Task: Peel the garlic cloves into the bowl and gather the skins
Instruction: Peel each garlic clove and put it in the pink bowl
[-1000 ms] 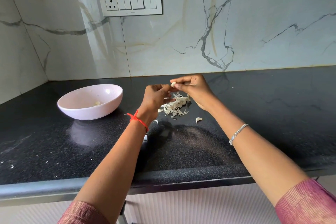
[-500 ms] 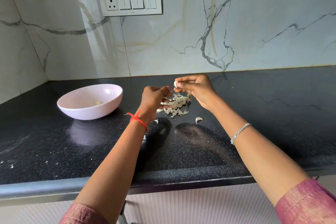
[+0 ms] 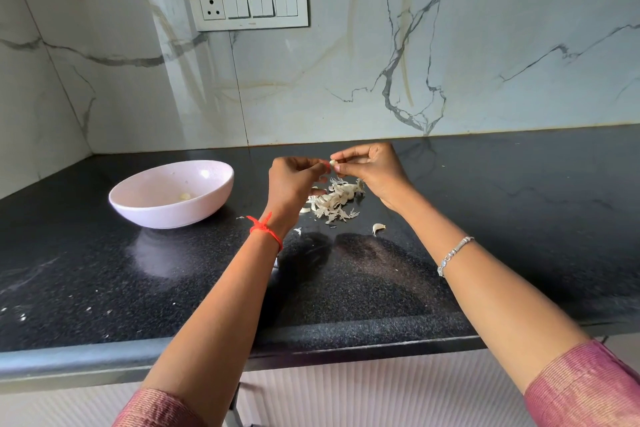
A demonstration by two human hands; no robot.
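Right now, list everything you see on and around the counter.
bowl: one, pale pink, counter left.
peeled clove: one, cream, inside bowl.
skin pile: one, white, counter centre, below the hands.
loose clove: one, whitish, counter, nearer than the pile.
held clove: one, whitish, between both hands.
counter: one, black speckled.
switch panel: one, white, marble wall.
left hand: one, red thread at wrist, fingers pinch held clove.
right hand: one, silver bracelet at wrist, fingers pinch held clove.

Black speckled counter; white veined marble wall; switch plate with socket, wall-mounted; ribbed white cabinet beneath.
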